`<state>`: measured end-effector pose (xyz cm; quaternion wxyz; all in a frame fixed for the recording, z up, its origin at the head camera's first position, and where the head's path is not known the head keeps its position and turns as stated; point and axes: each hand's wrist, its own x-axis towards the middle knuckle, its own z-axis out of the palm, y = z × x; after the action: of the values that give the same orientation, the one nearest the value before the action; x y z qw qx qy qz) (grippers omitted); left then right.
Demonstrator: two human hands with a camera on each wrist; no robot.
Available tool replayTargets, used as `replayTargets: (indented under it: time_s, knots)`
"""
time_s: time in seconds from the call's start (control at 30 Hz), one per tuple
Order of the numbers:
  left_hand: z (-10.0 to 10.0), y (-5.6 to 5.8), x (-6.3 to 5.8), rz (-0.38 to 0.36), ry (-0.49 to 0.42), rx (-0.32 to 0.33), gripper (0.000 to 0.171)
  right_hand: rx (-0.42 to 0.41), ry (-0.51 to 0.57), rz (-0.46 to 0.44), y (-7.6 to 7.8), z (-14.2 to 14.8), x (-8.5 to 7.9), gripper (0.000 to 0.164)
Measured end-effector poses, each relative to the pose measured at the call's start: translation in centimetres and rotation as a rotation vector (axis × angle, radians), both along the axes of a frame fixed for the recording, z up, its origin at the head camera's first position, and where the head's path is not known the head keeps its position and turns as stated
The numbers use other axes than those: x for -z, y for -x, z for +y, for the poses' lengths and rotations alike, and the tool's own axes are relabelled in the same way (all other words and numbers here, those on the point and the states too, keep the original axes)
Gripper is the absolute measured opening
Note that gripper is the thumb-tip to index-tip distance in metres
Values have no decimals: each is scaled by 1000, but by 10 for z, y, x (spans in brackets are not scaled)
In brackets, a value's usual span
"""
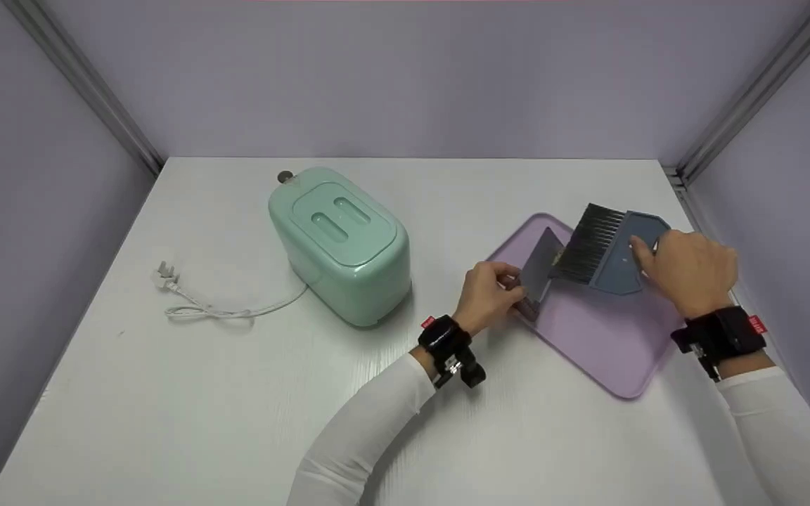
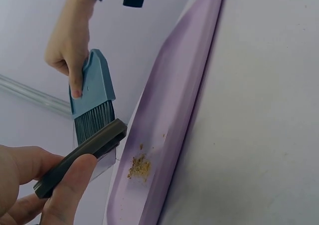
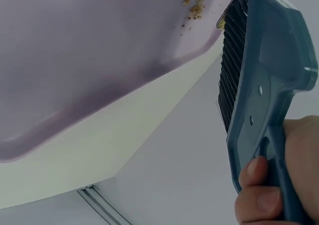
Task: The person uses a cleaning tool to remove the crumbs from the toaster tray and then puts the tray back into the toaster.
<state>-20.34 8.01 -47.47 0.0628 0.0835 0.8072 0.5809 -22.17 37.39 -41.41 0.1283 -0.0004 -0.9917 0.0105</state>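
Note:
My left hand point(image 1: 487, 299) pinches the dark handle of a flat scraper point(image 1: 540, 267), its grey blade tilted over the tray. With my right hand point(image 1: 697, 270) I grip a blue brush point(image 1: 619, 249) by its handle. The brush's black bristles lie against the scraper blade, with a few crumbs caught between them. Below both tools is a lilac tray point(image 1: 602, 344). In the left wrist view, a small heap of yellow-brown crumbs point(image 2: 139, 167) lies on the tray; part of these crumbs point(image 3: 197, 9) also appears in the right wrist view.
A mint-green toaster point(image 1: 377, 288) with its top covered stands left of the tray. Its white cord point(image 1: 219, 313) lies looped on the table, ending in a plug point(image 1: 164, 276). Pale walls point(image 1: 405, 77) enclose the white table point(image 1: 201, 422) at the back and sides.

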Motion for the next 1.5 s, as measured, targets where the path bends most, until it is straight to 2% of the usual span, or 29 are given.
replayTargets:
  time_s: [0.27, 0.4, 0.67, 0.9, 1.17, 1.33, 1.5]
  knots:
    - [1, -1, 0, -11, -14, 8, 30, 58, 72, -32, 3, 10, 0, 68]
    - [1, -2, 0, -4, -8, 9, 31, 74, 85, -14, 3, 6, -3, 67]
    - [3, -3, -1, 12, 15, -4, 31, 78, 86, 9, 6, -13, -9, 69]
    - [2, -3, 0, 26, 30, -4, 30, 56, 51, 13, 12, -14, -2, 69]
    - [0, -2, -2, 56, 52, -2, 29, 68, 62, -44, 11, 3, 6, 66]
    - [0, -2, 0, 23, 10, 4, 29, 98, 74, -109, 7, 12, 10, 67]
    - [0, 0, 1, 23, 12, -5, 29, 113, 59, -113, 3, 17, 12, 68]
